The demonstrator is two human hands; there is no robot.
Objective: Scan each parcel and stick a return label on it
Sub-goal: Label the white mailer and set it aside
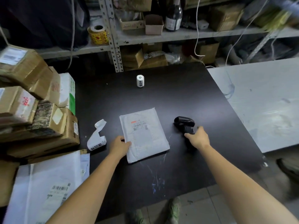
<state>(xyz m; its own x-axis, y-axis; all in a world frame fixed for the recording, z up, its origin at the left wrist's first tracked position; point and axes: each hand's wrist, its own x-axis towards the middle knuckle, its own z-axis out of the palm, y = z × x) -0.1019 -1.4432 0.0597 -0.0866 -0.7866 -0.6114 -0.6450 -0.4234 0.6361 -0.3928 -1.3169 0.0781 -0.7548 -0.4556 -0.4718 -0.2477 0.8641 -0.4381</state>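
A white poly-mailer parcel [144,134] lies flat on the black table [178,97], its printed barcode label facing up. My left hand [119,146] grips the parcel's near left edge, thumb on top. My right hand [198,138] is curled round the handle of a black barcode scanner [185,125], which lies on the table to the right of the parcel. A strip of white return labels [97,138] lies unrolled to the parcel's left. A small white label roll [140,80] stands upright at the table's far side.
Stacked cardboard boxes [32,101] fill the table's left side, with large white mailers [47,188] in front of them. Metal shelving [161,34] with boxes and a bottle runs along the back. A pale grey table [265,101] adjoins on the right.
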